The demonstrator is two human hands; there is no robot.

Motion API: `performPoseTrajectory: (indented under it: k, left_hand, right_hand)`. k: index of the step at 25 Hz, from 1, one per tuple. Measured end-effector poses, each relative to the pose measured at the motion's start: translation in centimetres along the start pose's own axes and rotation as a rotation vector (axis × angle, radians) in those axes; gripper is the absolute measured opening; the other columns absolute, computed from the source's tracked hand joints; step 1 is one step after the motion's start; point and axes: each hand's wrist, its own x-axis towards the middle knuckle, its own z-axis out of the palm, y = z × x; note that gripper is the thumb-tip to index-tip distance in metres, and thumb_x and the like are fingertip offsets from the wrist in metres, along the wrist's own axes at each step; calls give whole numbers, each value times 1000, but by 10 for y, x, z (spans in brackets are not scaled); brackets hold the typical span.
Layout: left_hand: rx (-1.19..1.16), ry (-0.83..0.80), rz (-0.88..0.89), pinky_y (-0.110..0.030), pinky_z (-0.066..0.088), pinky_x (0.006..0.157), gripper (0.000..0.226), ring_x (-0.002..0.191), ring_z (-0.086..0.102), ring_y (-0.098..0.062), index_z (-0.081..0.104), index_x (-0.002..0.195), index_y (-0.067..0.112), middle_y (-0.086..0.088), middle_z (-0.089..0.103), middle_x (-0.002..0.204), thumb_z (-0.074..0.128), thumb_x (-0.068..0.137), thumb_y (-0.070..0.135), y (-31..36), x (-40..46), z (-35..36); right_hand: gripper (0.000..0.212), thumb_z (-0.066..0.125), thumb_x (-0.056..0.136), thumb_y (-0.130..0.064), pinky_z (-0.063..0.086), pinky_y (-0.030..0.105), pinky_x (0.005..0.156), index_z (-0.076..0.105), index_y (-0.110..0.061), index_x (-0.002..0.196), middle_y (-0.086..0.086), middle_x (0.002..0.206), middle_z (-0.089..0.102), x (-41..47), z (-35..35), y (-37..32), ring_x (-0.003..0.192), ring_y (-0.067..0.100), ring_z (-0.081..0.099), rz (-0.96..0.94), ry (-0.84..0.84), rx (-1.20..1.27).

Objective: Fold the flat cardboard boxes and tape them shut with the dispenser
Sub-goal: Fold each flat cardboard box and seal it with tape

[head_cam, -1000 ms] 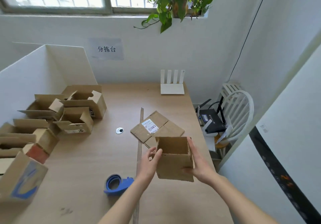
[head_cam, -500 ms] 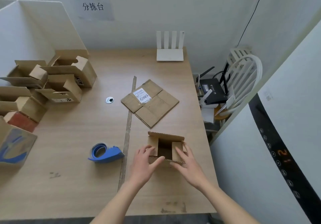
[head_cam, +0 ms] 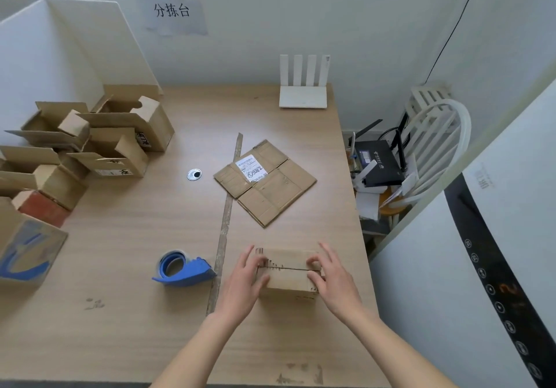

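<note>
Now the wooden table (head_cam: 126, 267) carries a flat cardboard sheet (head_cam: 264, 181) mid-way; nearer, the small box (head_cam: 287, 273) sits with flaps closed, left hand (head_cam: 245, 279) and right hand (head_cam: 332, 282) pressing it flat-fingered; blue tape dispenser (head_cam: 183, 268) just left.

A small brown cardboard box (head_cam: 288, 273) stands on the wooden counter (head_cam: 120, 252) near its front edge, top flaps folded down and meeting along a dark seam. Just left of it lies a blue plastic tape dispenser (head_cam: 183, 268), on its side, roll facing up. Farther back, a flattened brown cardboard box (head_cam: 266, 183) with a white label lies flat, turned diagonally.
</note>
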Motion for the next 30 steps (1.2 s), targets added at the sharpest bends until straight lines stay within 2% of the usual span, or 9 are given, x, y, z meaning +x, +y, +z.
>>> performPoseTrajectory:
  k: [3,6,10,14,16,19,22,25,30]
  left_hand:
    - [166,-62,80,-24,42,79,48,121,57,-14,47,136,33,23,0,165,54,95,59,-13,-11,1]
    - [234,-103,150,-23,46,89,70,140,38,-8,39,138,28,16,-4,168,50,88,76,-26,-9,6]
    - [419,-77,159,-37,48,96,87,136,43,-25,22,153,25,-4,16,161,40,87,79,-25,14,7]
    - [515,-128,106,-41,41,102,87,135,31,-28,3,161,31,-9,10,160,41,93,69,-24,30,0]
    - [510,-154,175,-40,41,102,76,132,34,-28,6,161,33,-8,18,156,33,97,65,-29,23,-1]
    - [524,-215,271,-36,42,96,65,127,48,-24,15,159,36,-2,36,147,18,98,59,-49,4,-4]
    - [535,-197,173,-41,41,102,65,139,42,-25,15,158,44,-7,30,160,10,95,60,-68,2,-4]
    - [581,-42,107,-44,51,90,51,127,57,-29,40,148,45,-12,49,150,26,100,50,-64,13,6]
    - [393,79,-9,-42,43,104,48,132,50,-27,47,147,34,-6,49,149,52,101,46,-62,13,-4]
  right_hand:
    - [47,38,107,-45,48,36,106,30,-47,154,-24,167,-6,-9,9,6,142,13,41,-99,-138,-91]
    - [62,33,104,-57,47,40,108,2,-51,158,-26,161,-27,-12,17,12,151,15,25,-161,-222,-153]
    - [64,33,105,-54,55,44,95,0,-45,159,-9,165,-14,13,11,10,144,28,36,-179,-215,-288]
    - [65,34,106,-50,51,47,99,-4,-44,159,-8,165,-14,36,7,-5,148,27,27,-162,-245,-298]
    - [68,35,106,-49,47,47,105,-10,-47,158,-13,163,-25,24,17,1,152,26,20,-162,-278,-269]
    - [70,36,106,-49,51,45,100,-15,-53,154,-17,161,-29,2,37,17,148,25,28,-211,-321,-307]
    - [65,29,105,-55,49,41,101,-12,-53,155,-19,162,-31,3,47,10,153,20,21,-157,-322,-279]
    - [65,36,102,-59,48,40,104,0,-54,156,-20,166,-17,5,59,0,153,16,20,-60,-219,-226]
    - [67,59,88,-62,49,40,104,31,-57,148,-21,161,17,9,67,0,145,10,33,19,-87,-114]
